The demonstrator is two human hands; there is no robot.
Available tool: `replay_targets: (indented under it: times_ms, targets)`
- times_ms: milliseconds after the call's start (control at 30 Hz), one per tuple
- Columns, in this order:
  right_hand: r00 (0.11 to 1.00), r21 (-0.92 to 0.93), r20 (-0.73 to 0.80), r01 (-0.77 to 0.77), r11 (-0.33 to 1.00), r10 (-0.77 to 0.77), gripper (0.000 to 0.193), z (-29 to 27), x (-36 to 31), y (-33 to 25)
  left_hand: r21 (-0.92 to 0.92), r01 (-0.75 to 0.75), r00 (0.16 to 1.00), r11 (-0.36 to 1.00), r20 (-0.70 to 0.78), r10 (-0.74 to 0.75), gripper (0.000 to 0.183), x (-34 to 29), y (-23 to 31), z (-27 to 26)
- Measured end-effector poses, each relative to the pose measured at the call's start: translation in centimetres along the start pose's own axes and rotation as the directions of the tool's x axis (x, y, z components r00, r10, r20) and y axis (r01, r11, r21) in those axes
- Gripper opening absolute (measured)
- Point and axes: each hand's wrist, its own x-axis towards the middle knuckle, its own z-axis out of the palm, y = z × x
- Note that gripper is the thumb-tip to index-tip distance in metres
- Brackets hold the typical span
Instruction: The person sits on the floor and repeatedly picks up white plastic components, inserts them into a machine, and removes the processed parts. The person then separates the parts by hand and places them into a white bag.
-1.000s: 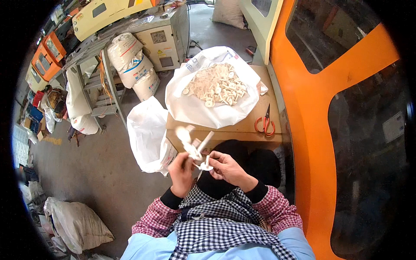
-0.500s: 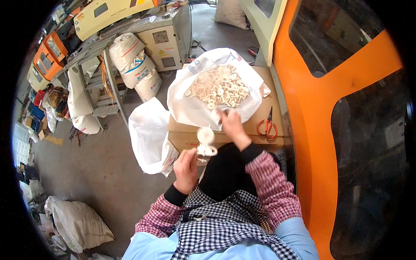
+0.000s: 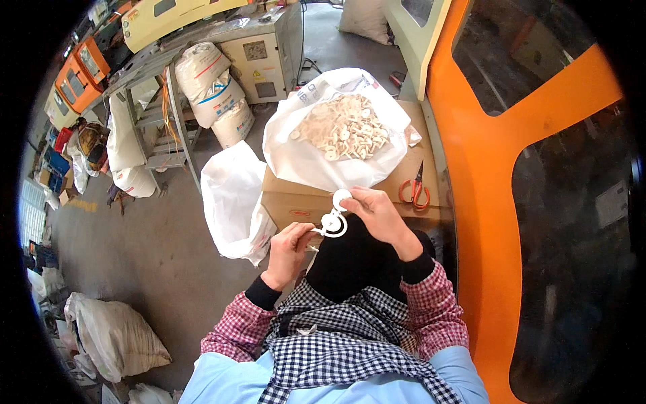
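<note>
My left hand (image 3: 286,254) is closed on one end of a white plastic piece (image 3: 331,223) made of round discs and a curved, ring-like strip. At its upper end, the thumb and fingers of my right hand (image 3: 382,214) pinch a white disc (image 3: 342,200). Both hands hold this piece above my lap, just in front of a cardboard box (image 3: 289,195). On the box lies an opened white bag (image 3: 286,151), filled with many small cream-white disc-shaped parts (image 3: 353,128). Whether the pinched disc is still joined to the rest I cannot tell.
Scissors with red handles (image 3: 414,194) lie on the box, right of the bag. A second white bag (image 3: 232,202) stands open at the box's left. An orange machine frame (image 3: 491,202) rises close on my right. Stacked full sacks (image 3: 214,94) stand beside a metal step frame (image 3: 165,145).
My right hand has come back from the bag's near edge and now grips the upper disc of the white piece. My left hand has stayed nearly in place, still holding the piece.
</note>
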Motion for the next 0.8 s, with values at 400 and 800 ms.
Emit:
replay_targets:
  times_ms: [400, 800]
  targets:
    - [0.763, -0.353, -0.231, 0.512, 0.783, -0.603, 0.047, 6.1, -2.7, -1.3, -0.782, 0.562, 0.619, -0.271, 0.615, -0.489, 0.034, -2.0, 1.3, 1.3]
    - [0.817, 0.675, 0.321, -0.552, 0.489, 0.479, 0.035, 5.3, -2.3, 4.8, 0.263, -0.701, 0.713, 0.663, 0.221, 0.665, 0.021, -0.9, 2.6, -2.6]
